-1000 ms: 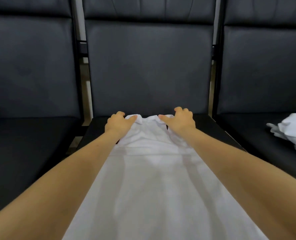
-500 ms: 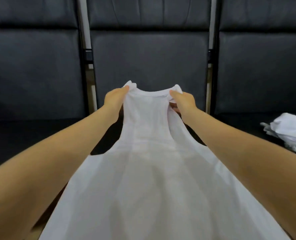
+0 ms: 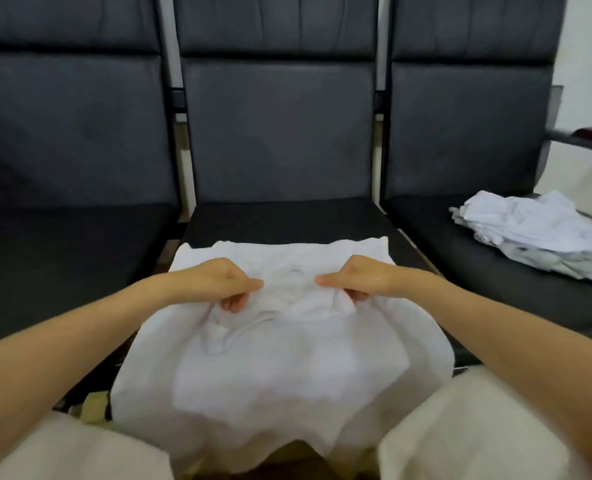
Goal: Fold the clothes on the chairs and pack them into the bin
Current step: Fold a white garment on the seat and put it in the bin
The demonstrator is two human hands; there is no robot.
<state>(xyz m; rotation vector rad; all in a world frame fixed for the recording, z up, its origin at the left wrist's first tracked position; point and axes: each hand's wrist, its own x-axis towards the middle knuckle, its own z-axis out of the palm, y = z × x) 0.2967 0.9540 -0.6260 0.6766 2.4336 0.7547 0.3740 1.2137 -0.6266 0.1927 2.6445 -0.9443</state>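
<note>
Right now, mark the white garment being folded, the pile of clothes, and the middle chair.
white garment [image 3: 280, 368], head view, its middle.
pile of clothes [image 3: 537, 237], head view, top layer.
middle chair [image 3: 280, 133], head view, backrest.

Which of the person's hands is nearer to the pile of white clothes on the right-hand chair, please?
Right. The right hand grips the white garment on the middle chair, on the side toward the pile of white clothes; the left hand grips it farther away.

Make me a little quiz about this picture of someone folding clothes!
1. True or false: both hands grip the white garment.
2. Which chair holds the pile of clothes? A) left B) middle C) right
3. Fill in: the garment lies on the ___ chair.

Key: 1. True: the left hand and right hand each pinch its cloth. 2. C. 3. middle.
</note>
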